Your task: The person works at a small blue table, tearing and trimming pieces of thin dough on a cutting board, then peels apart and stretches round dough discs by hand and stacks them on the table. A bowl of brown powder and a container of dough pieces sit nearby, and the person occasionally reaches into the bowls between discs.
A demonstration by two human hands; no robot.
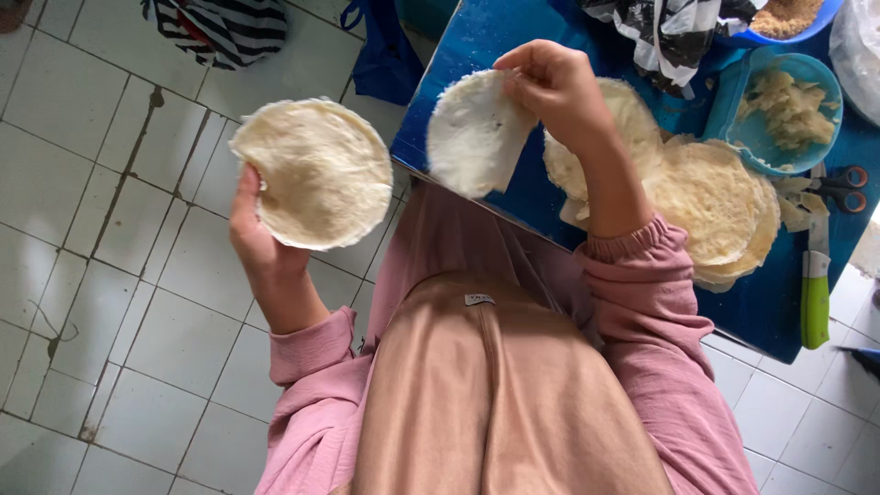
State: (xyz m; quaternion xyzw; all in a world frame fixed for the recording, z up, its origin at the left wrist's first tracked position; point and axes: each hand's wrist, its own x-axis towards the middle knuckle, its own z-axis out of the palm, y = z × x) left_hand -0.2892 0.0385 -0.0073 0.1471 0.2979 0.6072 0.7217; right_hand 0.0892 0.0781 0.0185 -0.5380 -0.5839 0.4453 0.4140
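Right hand (550,87) pinching wrapper (477,133) | wrapper stack (706,197), knife (814,284) beside

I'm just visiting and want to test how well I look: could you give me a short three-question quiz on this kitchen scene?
1. True or false: the left hand holds a round, pale, thin flatbread sheet over the white tiled floor.
2. What does the right hand pinch? A) green-handled knife B) folded pale flatbread sheet C) scissors
3. Fill in: the stack of round pale flatbreads lies on the ____ table.

Key: 1 true. 2 B, the folded pale flatbread sheet; the green-handled knife lies untouched at the table's edge. 3 blue.
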